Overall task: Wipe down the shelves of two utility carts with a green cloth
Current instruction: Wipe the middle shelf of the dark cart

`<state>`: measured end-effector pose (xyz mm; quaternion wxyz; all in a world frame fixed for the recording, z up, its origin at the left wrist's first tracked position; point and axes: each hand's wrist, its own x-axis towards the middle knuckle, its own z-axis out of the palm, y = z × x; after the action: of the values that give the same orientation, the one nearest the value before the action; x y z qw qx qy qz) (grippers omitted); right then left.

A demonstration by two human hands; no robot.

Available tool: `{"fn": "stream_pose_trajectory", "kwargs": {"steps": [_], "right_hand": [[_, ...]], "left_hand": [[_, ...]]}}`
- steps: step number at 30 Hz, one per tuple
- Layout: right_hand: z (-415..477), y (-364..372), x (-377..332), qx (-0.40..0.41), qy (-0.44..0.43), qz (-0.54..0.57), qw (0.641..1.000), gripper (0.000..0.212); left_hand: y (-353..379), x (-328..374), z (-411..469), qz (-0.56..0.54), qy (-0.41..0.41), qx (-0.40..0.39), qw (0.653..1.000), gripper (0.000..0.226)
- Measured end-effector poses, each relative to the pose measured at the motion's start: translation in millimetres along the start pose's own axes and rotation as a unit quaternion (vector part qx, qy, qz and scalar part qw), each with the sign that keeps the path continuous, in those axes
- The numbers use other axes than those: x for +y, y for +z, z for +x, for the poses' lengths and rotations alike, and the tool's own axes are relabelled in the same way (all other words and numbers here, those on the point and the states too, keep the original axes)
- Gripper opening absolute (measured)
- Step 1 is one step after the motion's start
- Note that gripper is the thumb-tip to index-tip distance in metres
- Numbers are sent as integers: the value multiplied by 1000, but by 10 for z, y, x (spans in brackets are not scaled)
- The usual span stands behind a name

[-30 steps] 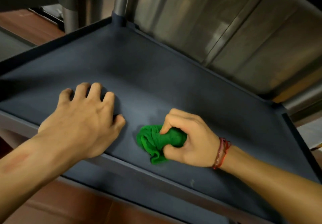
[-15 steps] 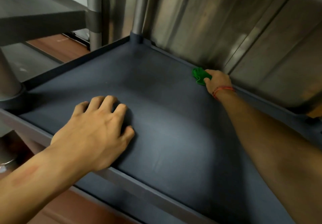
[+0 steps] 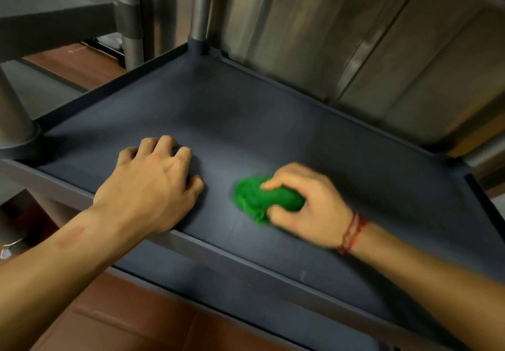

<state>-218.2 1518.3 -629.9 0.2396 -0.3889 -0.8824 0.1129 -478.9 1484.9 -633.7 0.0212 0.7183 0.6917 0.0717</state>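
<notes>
Brushed metal wall panels [image 3: 341, 36] are standing behind everything, reflecting dull, warm light. Left of the panels, round metal posts [image 3: 131, 17] are rising. Below the panels, reddish-brown floor [image 3: 90, 69] is showing at left and bottom.

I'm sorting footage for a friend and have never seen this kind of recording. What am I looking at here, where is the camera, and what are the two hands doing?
There is no machine here: a person wears one wide-angle camera on the head, looking forward and down, so the two bare arms enter from the bottom of the picture. The surface is the dark grey plastic shelf of a utility cart, with a raised rim and round metal posts at its corners. The left hand lies on the shelf near its front edge, fingers curled, holding nothing. The right hand, with a red string bracelet at the wrist, has its grip closed on a bunched green cloth pressed to the shelf. That hand is blurred, which suggests wiping. Nothing else lies on the shelf.
</notes>
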Motion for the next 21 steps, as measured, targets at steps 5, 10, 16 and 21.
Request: {"fn": "stream_pose_trajectory", "kwargs": {"steps": [5, 10, 16, 21], "right_hand": [[-289, -122, -328, -105, -39, 51, 992, 32], [-462, -489, -168, -186, -17, 24, 982, 30], [-473, -461, -148, -170, -29, -9, 985, 31], [-87, -347, 356, -96, -19, -42, 994, 26]], "left_hand": [[-27, 2, -21, -16, 12, 2, 1000, 55], [-10, -20, -17, -16, 14, -1, 1000, 44], [-15, 290, -91, -67, 30, 15, 997, 65], [138, 840, -194, -90, 97, 10, 991, 56]]}}
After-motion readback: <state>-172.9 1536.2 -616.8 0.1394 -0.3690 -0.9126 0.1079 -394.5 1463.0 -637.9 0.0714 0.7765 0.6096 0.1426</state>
